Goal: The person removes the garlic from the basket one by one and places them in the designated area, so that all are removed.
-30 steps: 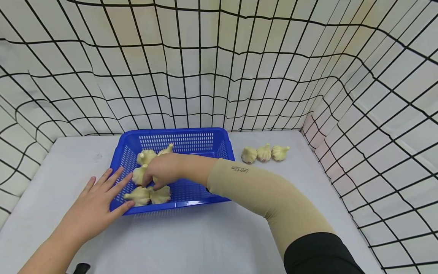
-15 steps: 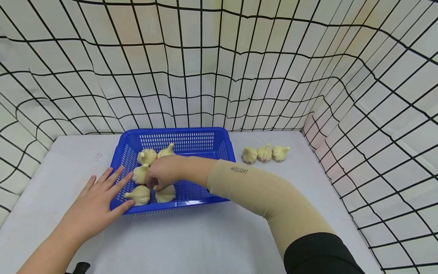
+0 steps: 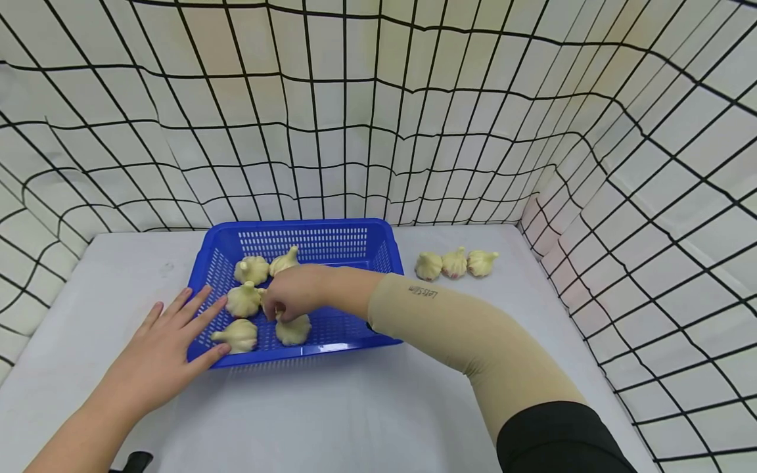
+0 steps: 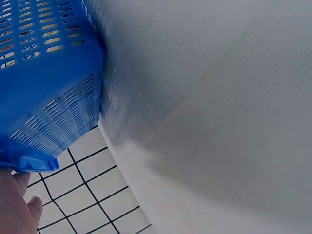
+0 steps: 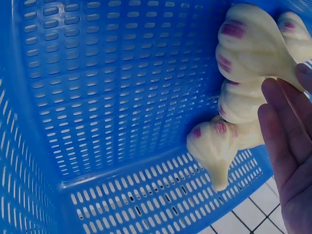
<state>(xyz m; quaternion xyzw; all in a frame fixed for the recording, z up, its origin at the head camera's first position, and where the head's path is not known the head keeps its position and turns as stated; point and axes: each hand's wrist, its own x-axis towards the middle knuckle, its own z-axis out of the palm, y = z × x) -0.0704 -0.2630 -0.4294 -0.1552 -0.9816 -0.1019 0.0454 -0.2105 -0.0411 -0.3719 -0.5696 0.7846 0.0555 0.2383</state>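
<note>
Garlic is apparently being positioned inside the basket, its stem pinched by the right hand, the left rim touched by the left hand, fingers spread, and gentle release seems needed.

Beige right-arm sleeve: small dark lettering, upside down, probably "LetsSlim".

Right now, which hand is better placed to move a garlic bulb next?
Likely the right hand: it pinches a garlic bulb by the stem inside the blue plastic basket, while the left hand lies spread against its rim.
</note>
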